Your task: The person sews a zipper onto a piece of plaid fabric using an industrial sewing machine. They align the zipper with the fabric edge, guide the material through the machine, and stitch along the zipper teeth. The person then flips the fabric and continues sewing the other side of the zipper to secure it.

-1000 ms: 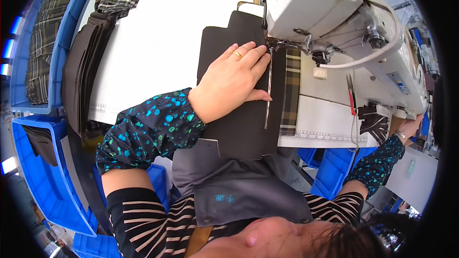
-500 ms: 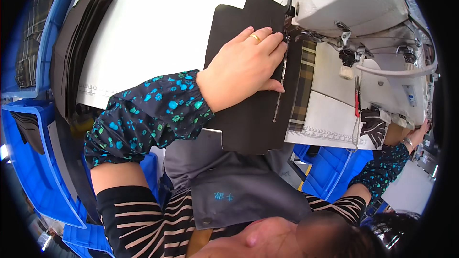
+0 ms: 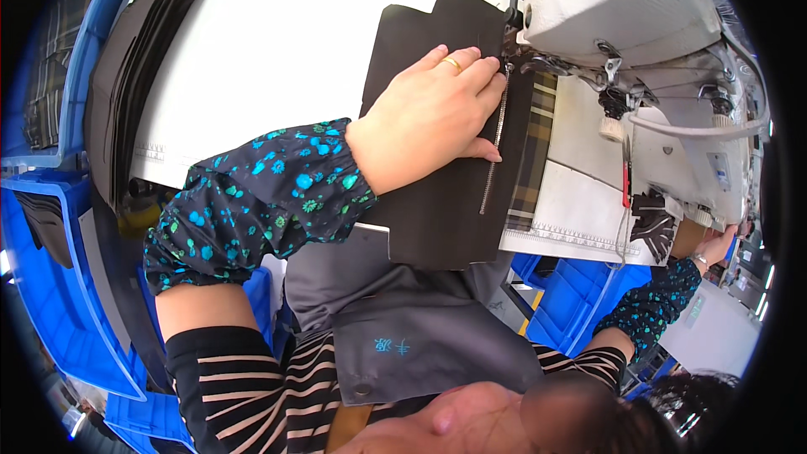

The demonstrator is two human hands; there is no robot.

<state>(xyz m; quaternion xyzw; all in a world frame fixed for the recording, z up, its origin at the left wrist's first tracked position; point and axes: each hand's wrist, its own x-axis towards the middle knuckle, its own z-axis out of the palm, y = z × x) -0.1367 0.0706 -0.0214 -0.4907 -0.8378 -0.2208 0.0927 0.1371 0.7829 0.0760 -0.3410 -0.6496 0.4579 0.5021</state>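
A dark brown fabric panel [image 3: 403,42] with a notched far edge lies under the sewing machine head [image 3: 622,8]. A metal-toothed zipper [image 3: 494,151] runs along its right side and up to the machine's presser foot. My left hand [image 3: 429,118], with a ring on one finger, lies flat on the panel, its fingers stretched toward the presser foot and its thumb touching the zipper. Plaid fabric [image 3: 530,172] shows beyond the panel's right edge. At the far right, my right hand [image 3: 717,247] reaches beside the machine's base; its fingers are mostly hidden.
Red-handled thread snips [image 3: 626,176] and a dark striped scrap [image 3: 651,217] lie on the right of the white table [image 3: 277,42]. Stacked dark panels [image 3: 126,76] stand along its left edge. Blue bins [image 3: 76,286] flank the left; another blue bin [image 3: 580,303] is below right.
My right hand and forearm have shifted slightly left and inward. My left hand stays flat on the panel, and the panel has barely moved.
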